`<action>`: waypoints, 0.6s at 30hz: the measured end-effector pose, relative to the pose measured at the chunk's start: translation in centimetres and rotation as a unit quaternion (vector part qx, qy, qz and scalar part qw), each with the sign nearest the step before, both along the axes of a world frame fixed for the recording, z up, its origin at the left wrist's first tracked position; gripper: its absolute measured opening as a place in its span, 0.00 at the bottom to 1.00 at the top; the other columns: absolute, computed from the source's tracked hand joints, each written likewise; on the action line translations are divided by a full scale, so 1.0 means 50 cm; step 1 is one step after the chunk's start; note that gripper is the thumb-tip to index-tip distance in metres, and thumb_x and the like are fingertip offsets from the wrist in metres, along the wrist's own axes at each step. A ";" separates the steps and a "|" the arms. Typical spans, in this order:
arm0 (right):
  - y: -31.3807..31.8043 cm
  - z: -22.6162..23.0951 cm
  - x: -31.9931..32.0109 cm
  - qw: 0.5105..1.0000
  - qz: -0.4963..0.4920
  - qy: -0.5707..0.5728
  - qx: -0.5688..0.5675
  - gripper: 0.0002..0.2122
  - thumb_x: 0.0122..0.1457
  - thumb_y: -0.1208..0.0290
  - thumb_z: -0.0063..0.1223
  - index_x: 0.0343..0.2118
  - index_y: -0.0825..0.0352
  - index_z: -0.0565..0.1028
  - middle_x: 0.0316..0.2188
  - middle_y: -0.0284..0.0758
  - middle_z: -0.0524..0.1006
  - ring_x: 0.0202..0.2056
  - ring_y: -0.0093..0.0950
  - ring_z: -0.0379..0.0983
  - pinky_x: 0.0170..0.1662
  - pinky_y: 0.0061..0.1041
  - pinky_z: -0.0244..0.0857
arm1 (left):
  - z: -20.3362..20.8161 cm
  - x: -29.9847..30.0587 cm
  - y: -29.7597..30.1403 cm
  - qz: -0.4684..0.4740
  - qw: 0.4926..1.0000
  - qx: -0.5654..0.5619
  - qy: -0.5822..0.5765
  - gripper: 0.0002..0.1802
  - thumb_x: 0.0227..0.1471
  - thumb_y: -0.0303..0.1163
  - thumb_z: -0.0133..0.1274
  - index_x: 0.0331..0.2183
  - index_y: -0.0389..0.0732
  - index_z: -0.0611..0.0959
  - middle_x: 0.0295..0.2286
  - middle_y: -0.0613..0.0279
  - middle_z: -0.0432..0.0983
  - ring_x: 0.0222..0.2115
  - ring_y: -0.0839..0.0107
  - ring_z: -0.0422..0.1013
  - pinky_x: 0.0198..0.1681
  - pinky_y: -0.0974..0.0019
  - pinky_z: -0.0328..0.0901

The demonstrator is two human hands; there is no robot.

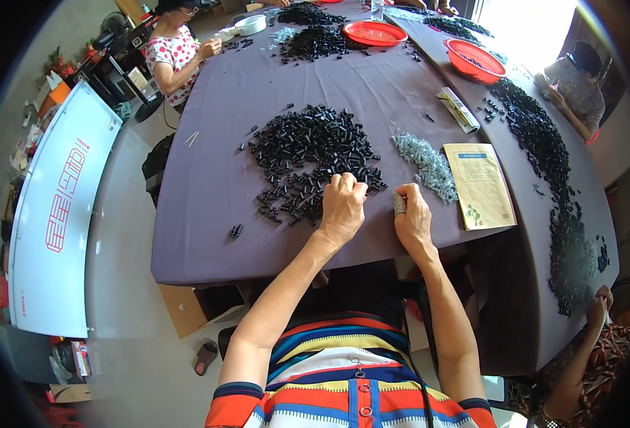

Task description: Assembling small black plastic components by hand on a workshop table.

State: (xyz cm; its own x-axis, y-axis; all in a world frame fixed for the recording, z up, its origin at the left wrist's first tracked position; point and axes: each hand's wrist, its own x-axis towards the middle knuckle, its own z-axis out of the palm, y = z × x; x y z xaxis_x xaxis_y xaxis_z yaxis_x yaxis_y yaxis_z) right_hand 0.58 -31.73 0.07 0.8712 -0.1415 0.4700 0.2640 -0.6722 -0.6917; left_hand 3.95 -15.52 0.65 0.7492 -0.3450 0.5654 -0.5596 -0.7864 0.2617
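Left hand (pixel 343 207) curls by the black pieces (pixel 308 143), right hand (pixel 413 220) bunched near the clear bits (pixel 425 162); can't tell what's pinched. Both heaps sit close, probably for easy reach.

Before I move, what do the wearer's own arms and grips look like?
Both forearms are bare below short red-orange sleeves with dark navy cuffs. The left grip wears no visible glove. The right grip is ungloved too, with a greyish wrap around one finger.
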 end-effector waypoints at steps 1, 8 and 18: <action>0.002 0.002 0.000 1.000 0.003 0.004 -0.002 0.10 0.50 0.84 0.45 0.35 0.65 0.66 0.29 0.44 0.72 0.34 0.48 0.70 0.35 0.41 0.63 | -0.001 0.002 0.000 -0.001 1.000 0.003 0.001 0.07 0.39 0.25 0.58 0.26 0.41 0.78 0.30 0.61 0.68 0.34 0.61 0.65 0.36 0.61 0.62; -0.004 -0.007 0.005 1.000 0.001 -0.020 -0.017 0.11 0.47 0.85 0.46 0.35 0.64 0.67 0.32 0.41 0.72 0.36 0.46 0.70 0.35 0.40 0.64 | 0.002 -0.003 -0.002 -0.010 1.000 0.002 0.013 0.06 0.41 0.24 0.57 0.26 0.41 0.77 0.28 0.60 0.68 0.33 0.61 0.65 0.36 0.60 0.62; 0.004 0.005 0.000 0.998 0.049 -0.046 -0.003 0.12 0.46 0.87 0.47 0.34 0.67 0.72 0.32 0.40 0.74 0.35 0.41 0.73 0.37 0.33 0.67 | 0.019 -0.044 0.004 -0.044 0.989 -0.135 0.042 0.13 0.45 0.20 0.52 0.37 0.37 0.76 0.29 0.56 0.69 0.33 0.60 0.67 0.38 0.59 0.63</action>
